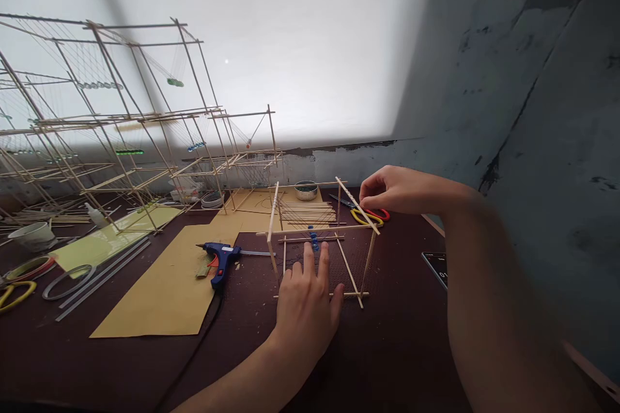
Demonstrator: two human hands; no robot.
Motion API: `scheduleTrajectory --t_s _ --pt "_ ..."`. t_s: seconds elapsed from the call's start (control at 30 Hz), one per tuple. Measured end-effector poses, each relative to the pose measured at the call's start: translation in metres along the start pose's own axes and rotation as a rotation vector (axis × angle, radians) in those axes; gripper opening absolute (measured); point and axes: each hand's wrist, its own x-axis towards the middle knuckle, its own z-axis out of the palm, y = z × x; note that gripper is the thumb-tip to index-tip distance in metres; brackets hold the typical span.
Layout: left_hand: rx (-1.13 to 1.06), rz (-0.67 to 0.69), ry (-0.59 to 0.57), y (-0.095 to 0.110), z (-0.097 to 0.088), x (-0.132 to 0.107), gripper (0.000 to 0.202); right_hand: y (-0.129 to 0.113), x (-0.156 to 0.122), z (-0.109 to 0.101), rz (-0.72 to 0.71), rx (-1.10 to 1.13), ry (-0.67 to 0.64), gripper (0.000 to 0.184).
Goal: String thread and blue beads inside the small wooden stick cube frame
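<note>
A small cube frame of thin wooden sticks (356, 210) stands on the dark table, with thin threads across it and blue beads (314, 240) hanging inside. My left hand (308, 310) lies over the frame's near bottom edge, fingers stretched out and flat, steadying it. My right hand (394, 190) is at the frame's top right stick, thumb and fingers pinched together there; what they pinch is too fine to make out.
A blue glue gun (220, 258) lies left of the frame on yellow paper (167, 284). Larger stick-and-thread frames (121, 116) stand at the back left. Yellow-red scissors (371, 215), a small metal bowl (306, 190), tape rolls (29, 268) and a phone (436, 266) lie around.
</note>
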Motion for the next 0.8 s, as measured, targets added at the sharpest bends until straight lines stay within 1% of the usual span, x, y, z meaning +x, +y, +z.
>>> scheduleTrajectory --t_s 0.13,0.2,0.23,0.27,0.33,0.37,0.43,0.47,0.5,0.57,0.6,0.63,0.7,0.77,0.8 --pt "-0.012 -0.005 0.005 0.001 -0.002 -0.001 0.062 0.006 0.005 0.001 -0.022 0.013 -0.001 0.018" --pt "-0.045 -0.008 0.011 0.002 -0.009 -0.004 0.058 0.008 0.006 0.001 -0.024 0.015 -0.002 0.018" --pt "-0.080 -0.004 0.011 0.001 -0.016 -0.006 0.054 0.008 0.006 0.002 -0.021 0.015 -0.002 0.018" --pt "-0.130 0.003 0.010 0.000 -0.026 -0.008 0.050 0.007 0.005 0.002 -0.020 0.017 0.000 0.018" --pt "-0.307 0.054 -0.011 -0.004 -0.054 -0.012 0.035 0.004 0.003 0.001 -0.029 0.028 0.009 0.018" --pt "-0.426 0.094 -0.024 -0.009 -0.071 -0.012 0.029 0.002 0.001 0.001 -0.044 0.037 0.020 0.018" --pt "-0.632 0.133 -0.048 -0.020 -0.107 -0.007 0.018 -0.003 -0.001 0.001 -0.087 0.061 0.060 0.021" --pt "-0.733 0.130 -0.047 -0.027 -0.124 -0.001 0.014 -0.005 -0.002 0.002 -0.111 0.077 0.088 0.023" --pt "-0.832 0.096 -0.026 -0.034 -0.139 0.006 0.010 -0.009 -0.002 0.003 -0.135 0.092 0.122 0.025" --pt "-0.995 0.036 0.054 -0.049 -0.161 0.025 0.001 -0.016 -0.001 0.007 -0.190 0.116 0.203 0.028" --pt "-1.018 0.023 0.093 -0.056 -0.167 0.036 0.005 -0.020 0.000 0.010 -0.220 0.120 0.246 0.028" --pt "-0.981 0.026 0.118 -0.063 -0.169 0.048 0.010 -0.025 0.002 0.013 -0.250 0.120 0.289 0.028" --pt "-0.852 0.073 0.138 -0.073 -0.167 0.069 0.018 -0.036 0.003 0.020 -0.314 0.118 0.369 0.027" --pt "-0.754 0.124 0.101 -0.080 -0.159 0.086 0.021 -0.046 0.004 0.027 -0.394 0.117 0.454 0.024" --pt "-0.702 0.162 0.050 -0.083 -0.155 0.093 0.021 -0.051 0.004 0.031 -0.436 0.114 0.500 0.022"
